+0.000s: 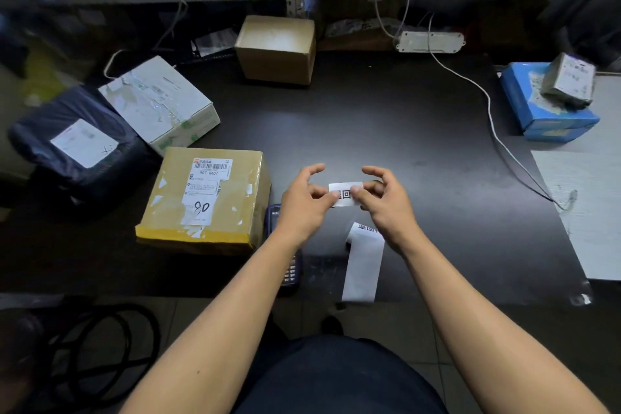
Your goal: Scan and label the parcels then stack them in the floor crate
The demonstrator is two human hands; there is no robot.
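Over the middle of the dark table (386,118), my left hand (302,202) and my right hand (386,202) pinch a small white label (346,193) with black print between thumbs and forefingers. A strip of white label backing (364,262) lies on the table just below my right hand. A dark handheld scanner (289,272) lies under my left wrist, mostly hidden. To the left sits a yellow-taped cardboard parcel (205,198) with a shipping label marked "90". Behind it lie a white box (161,101) and a black bagged parcel (77,141).
A plain cardboard box (277,49) stands at the back of the table. A blue box (544,104) with a grey wrapped parcel (569,79) on top sits at the right. A white cable (487,104) runs from a power strip (430,41). Black cables (111,349) lie on the floor.
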